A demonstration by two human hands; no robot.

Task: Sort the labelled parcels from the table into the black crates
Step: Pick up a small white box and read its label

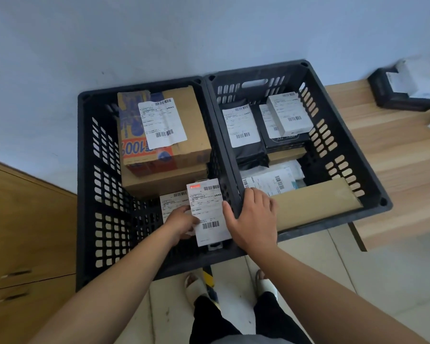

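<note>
Two black crates stand side by side below me. Inside the left crate [85,194], my left hand [181,223] and my right hand [252,219] hold a small parcel with a white barcode label [209,212] between them. My right hand also rests over the rims where the crates meet. Behind the parcel sit stacked cardboard boxes [164,135], the top one labelled, and another labelled parcel [171,202] lies beside my left hand. The right crate [345,155] holds black labelled pouches [243,135], a white box [289,114], a clear bag and a long cardboard box [315,202].
A wooden table [395,157] runs along the right, with a black box [402,93] carrying white parcels at its far end. A wooden cabinet [27,232] stands at the left. My feet in slippers [196,284] are on the tiled floor below the crates.
</note>
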